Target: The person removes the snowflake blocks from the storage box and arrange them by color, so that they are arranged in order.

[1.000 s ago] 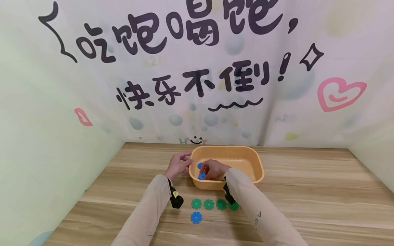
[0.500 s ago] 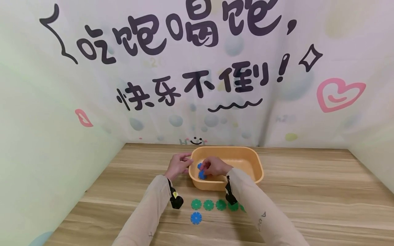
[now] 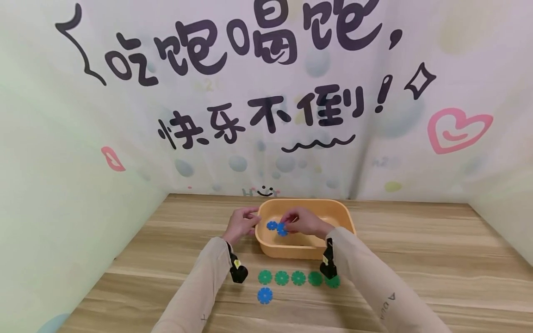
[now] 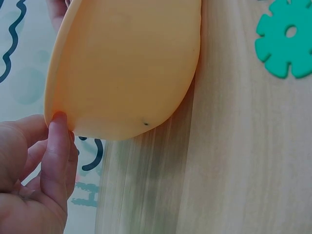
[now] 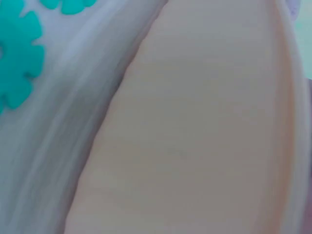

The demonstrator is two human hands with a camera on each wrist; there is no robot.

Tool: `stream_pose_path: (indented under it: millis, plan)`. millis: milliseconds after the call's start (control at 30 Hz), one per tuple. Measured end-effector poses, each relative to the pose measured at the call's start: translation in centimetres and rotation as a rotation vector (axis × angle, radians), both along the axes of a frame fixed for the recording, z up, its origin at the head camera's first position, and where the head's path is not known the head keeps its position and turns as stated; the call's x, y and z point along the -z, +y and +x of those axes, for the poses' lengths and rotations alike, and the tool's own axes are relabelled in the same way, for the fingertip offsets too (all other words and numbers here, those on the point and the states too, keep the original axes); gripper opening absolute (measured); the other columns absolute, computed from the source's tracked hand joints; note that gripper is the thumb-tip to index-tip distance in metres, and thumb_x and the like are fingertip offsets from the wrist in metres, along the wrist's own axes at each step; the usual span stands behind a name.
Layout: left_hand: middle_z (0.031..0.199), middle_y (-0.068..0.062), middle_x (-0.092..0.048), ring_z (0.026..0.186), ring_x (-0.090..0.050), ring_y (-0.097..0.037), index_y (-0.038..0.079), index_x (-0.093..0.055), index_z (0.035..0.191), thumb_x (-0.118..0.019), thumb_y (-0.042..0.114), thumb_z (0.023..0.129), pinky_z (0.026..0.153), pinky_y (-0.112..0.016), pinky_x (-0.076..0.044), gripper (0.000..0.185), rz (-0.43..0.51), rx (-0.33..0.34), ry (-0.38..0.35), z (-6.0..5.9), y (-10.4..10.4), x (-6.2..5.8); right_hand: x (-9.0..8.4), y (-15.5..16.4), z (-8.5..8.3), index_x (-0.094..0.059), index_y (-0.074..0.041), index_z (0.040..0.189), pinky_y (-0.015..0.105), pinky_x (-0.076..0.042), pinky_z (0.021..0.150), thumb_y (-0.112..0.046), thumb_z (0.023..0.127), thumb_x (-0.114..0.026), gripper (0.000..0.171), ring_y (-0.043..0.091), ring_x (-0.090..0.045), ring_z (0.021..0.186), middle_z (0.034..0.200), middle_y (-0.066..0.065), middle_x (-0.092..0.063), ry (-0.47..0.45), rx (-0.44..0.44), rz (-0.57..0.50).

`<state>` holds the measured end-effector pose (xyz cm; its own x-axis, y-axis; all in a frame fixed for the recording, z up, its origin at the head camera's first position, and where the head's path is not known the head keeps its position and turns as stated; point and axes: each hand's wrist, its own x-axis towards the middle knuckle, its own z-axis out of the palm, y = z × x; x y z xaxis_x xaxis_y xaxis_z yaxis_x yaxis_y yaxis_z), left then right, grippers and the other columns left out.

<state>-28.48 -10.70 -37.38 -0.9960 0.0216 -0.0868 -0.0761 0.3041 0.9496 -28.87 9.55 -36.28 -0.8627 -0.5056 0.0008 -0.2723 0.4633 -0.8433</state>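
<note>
My right hand (image 3: 301,221) is over the orange plastic basin (image 3: 287,251) and pinches a blue notched disc (image 3: 281,230). Just left of it, another blue disc (image 3: 271,225) lies inside the basin. My left hand (image 3: 241,223) holds the basin's left end by the rim. In the left wrist view, the fingertips of that left hand (image 4: 48,165) meet the rim, while the basin's wall (image 4: 126,63) hides the inside. The right wrist view is mostly filled by the blurred basin wall (image 5: 185,122).
Several green notched discs (image 3: 281,278) lie in a row on the wooden table (image 3: 166,259) before the basin. One blue disc (image 3: 264,295) sits below the row's left end. A printed curtain (image 3: 266,157) hangs behind the table.
My right hand has moved right and slightly up within the basin, bringing a blue disc along. More of the green row shows past the right sleeve. The left hand stays at the rim.
</note>
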Motion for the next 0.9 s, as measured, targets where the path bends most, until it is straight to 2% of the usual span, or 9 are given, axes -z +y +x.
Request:
stream_pose_path:
  millis: [267, 400, 533, 700, 900]
  plan:
    - [0.090, -0.011, -0.054, 0.078, -0.059, -0.027, 0.005, -0.055, 0.120, -0.058, 0.010, 0.085, 0.059, -0.029, -0.054, 0.035, -0.015, -0.004, -0.013, -0.1, 0.0, 0.0, -1.1, 1.4, 1.8, -0.062, 0.004, 0.096, 0.030, -0.053, 0.068, -0.002, 0.082, -0.060, 0.015, 0.016, -0.058, 0.072, 0.083, 0.006, -0.060, 0.016, -0.037, -0.047]
    - [0.091, -0.011, -0.054, 0.079, -0.059, -0.026, 0.006, -0.055, 0.120, -0.058, 0.011, 0.085, 0.058, -0.027, -0.054, 0.035, -0.013, -0.002, -0.020, -0.1, 0.0, -0.1, -1.6, 1.7, 3.2, -0.063, 0.001, 0.095, 0.026, -0.052, 0.064, -0.004, 0.082, -0.061, 0.015, 0.016, -0.056, 0.070, 0.082, 0.005, -0.061, 0.046, -0.091, -0.068]
    - [0.090, -0.011, -0.054, 0.075, -0.059, -0.024, 0.005, -0.055, 0.120, -0.058, 0.010, 0.085, 0.056, -0.027, -0.053, 0.035, -0.009, 0.000, -0.013, -0.1, -0.1, 0.0, -1.9, 1.8, 4.9, -0.064, -0.001, 0.093, 0.023, -0.050, 0.061, -0.005, 0.081, -0.061, 0.012, 0.016, -0.054, 0.069, 0.082, 0.005, -0.062, 0.032, -0.149, -0.084]
    - [0.088, -0.011, -0.054, 0.074, -0.060, -0.024, 0.004, -0.055, 0.119, -0.058, 0.009, 0.085, 0.056, -0.028, -0.053, 0.035, -0.007, 0.002, -0.001, -0.1, -0.1, 0.2, -1.5, 1.8, 6.8, -0.063, -0.001, 0.092, 0.021, -0.049, 0.066, -0.007, 0.081, -0.062, 0.012, 0.014, -0.054, 0.072, 0.082, 0.005, -0.062, 0.017, -0.206, -0.104]
    - [0.088, -0.011, -0.055, 0.071, -0.059, -0.022, 0.004, -0.056, 0.118, -0.058, 0.009, 0.084, 0.055, -0.026, -0.053, 0.034, -0.020, -0.010, 0.008, -0.1, 0.0, 0.1, 0.0, 1.7, 8.2, -0.064, -0.002, 0.091, 0.021, -0.049, 0.067, -0.008, 0.082, -0.062, 0.011, 0.010, -0.053, 0.072, 0.081, 0.001, -0.060, 0.014, -0.291, -0.088]
